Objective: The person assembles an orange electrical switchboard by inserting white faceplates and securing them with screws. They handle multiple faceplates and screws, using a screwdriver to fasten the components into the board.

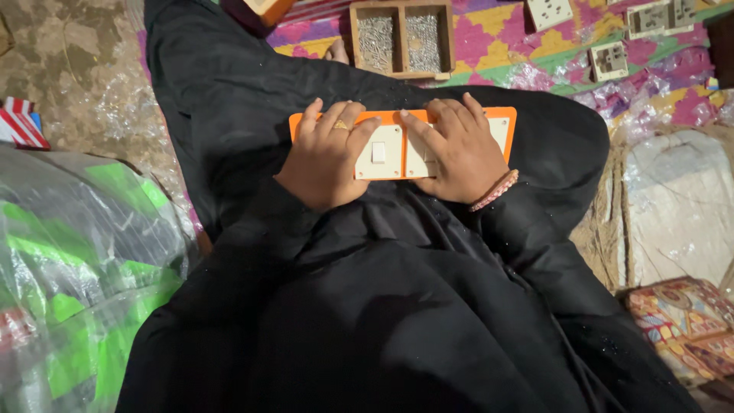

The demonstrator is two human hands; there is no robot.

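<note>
Left hand [327, 157] and right hand [457, 149] side by side, fingers curled over an orange switch board [391, 149], its long side running from 9 to 3 o'clock on a black lap [382, 291]

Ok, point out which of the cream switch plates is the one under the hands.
It is the orange-backed switch board on the lap, with the left hand and right hand pressing on it. The other loose plates lie untouched on the patterned mat.

you see an orange switch board [498, 117] with cream switch plates [380, 152], your black robe [367, 306], a pink-and-yellow patterned mat [489, 38], green-streaked clear plastic [76, 252].
</note>
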